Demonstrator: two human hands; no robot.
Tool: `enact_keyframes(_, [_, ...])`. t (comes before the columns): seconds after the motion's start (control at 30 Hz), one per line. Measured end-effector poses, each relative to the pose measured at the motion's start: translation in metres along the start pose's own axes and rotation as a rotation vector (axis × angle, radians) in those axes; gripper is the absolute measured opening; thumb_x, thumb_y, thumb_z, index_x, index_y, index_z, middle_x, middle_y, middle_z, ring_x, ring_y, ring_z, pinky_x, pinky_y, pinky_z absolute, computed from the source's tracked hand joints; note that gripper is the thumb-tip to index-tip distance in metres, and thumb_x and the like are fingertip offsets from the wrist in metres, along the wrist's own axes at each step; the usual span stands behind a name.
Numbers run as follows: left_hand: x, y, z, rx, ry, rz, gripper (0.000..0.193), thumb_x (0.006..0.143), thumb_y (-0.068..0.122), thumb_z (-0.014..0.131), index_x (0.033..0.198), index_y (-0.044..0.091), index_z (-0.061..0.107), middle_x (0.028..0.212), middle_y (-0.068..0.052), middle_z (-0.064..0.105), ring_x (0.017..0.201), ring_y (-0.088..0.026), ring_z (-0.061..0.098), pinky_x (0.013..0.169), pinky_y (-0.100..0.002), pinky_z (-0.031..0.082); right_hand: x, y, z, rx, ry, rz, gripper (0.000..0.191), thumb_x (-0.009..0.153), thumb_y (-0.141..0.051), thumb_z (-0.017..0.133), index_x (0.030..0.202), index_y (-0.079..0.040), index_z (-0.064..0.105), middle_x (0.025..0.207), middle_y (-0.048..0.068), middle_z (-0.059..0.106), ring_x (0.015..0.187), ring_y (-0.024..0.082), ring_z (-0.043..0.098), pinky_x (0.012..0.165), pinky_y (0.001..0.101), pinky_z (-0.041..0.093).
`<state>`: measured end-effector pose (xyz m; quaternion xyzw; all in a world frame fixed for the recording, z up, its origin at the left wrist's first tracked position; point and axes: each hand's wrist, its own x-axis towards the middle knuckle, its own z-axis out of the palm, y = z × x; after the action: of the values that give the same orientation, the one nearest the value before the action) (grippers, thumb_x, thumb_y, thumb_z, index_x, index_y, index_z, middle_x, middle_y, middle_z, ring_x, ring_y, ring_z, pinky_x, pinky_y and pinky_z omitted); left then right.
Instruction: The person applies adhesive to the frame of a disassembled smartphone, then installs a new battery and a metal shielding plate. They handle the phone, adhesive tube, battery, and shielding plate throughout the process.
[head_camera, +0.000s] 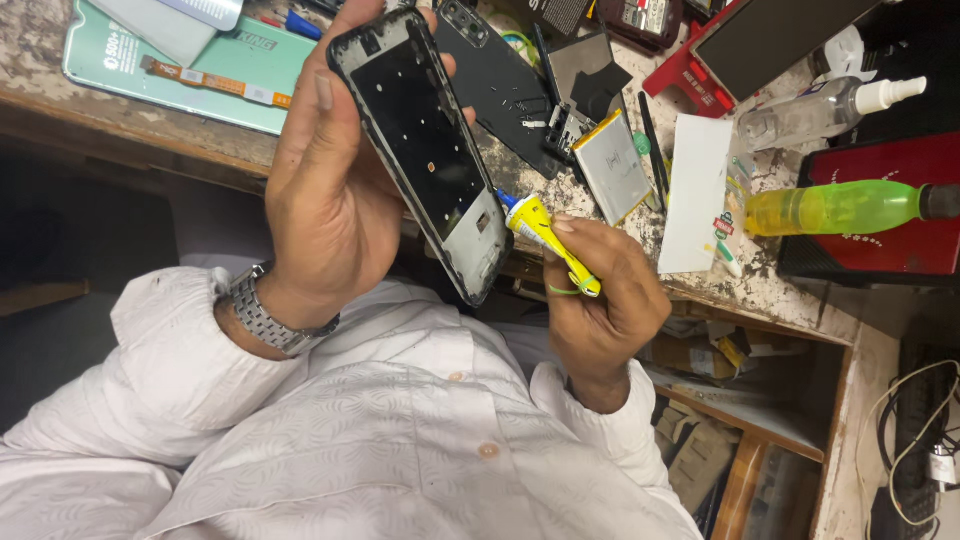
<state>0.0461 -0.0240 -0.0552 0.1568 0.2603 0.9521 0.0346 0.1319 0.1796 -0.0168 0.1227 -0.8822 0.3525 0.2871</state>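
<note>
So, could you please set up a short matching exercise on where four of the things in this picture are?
Things:
1. phone frame
2. yellow glue tube
3. green bottle
4. silver battery

Places:
A. lying flat on the bench, just above the right hand
B. held up in the left hand
C. lying on its side on a red case at the right
D. pinched in the right hand, tip at the frame's lower edge

Pairs: 1-B, 2-D, 3-C, 4-A
</note>
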Motion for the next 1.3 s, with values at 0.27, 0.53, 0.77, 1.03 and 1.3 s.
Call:
enact_keyframes(0.27, [0.0,0.0,-0.005,-0.051,0.062,-0.026,0.043,0.121,0.031,0.039,0.156,0.005,0.035,0.14,-0.017,0.055,0.128,-0.023,0.058,0.114,-0.046,0.053,-0.005,0.0,-0.001,-0.007,0.002,0.014,0.023,0.094,0.005,0.08,0.114,-0.002,0.071,0.113,0.015,0.074,0.103,0.021,0.074,0.093,0.0276,0.059])
enact_keyframes(0.53, [0.0,0.0,-0.012,-0.055,0.054,0.0,0.038,0.124,0.028,0.041,0.156,0.007,0.037,0.134,-0.014,0.058,0.127,-0.022,0.06,0.114,-0.048,0.054,-0.011,0.001,-0.004,-0.001,-0.004,0.028,0.022,0.094,0.006,0.08,0.113,-0.001,0.071,0.111,0.015,0.074,0.101,0.02,0.074,0.091,0.0271,0.058])
enact_keyframes(0.77, [-0.001,0.002,-0.018,0.024,-0.011,0.048,0.035,0.125,0.031,0.038,0.15,0.008,0.045,0.133,-0.012,0.06,0.126,-0.019,0.06,0.115,-0.045,0.054,-0.014,0.001,-0.006,-0.006,-0.01,0.033,0.021,0.094,0.005,0.08,0.113,-0.001,0.072,0.111,0.014,0.074,0.102,0.02,0.074,0.092,0.0273,0.058])
enact_keyframes(1.03, [-0.003,0.0,-0.021,0.018,-0.025,0.076,0.032,0.128,0.031,0.04,0.152,0.009,0.044,0.134,-0.013,0.059,0.127,-0.02,0.059,0.114,-0.046,0.053,-0.017,-0.002,-0.007,-0.019,-0.031,0.029,0.022,0.094,0.005,0.08,0.114,-0.001,0.071,0.112,0.014,0.074,0.104,0.022,0.074,0.096,0.0284,0.058])
enact_keyframes(1.3, [0.003,0.008,-0.024,-0.005,-0.014,0.059,0.042,0.123,0.04,0.038,0.148,0.007,0.043,0.135,-0.014,0.058,0.126,-0.025,0.061,0.111,-0.048,0.054,-0.022,0.002,-0.012,-0.083,0.014,-0.001,0.024,0.091,0.004,0.081,0.112,-0.003,0.072,0.111,0.014,0.074,0.106,0.023,0.073,0.091,0.0286,0.058])
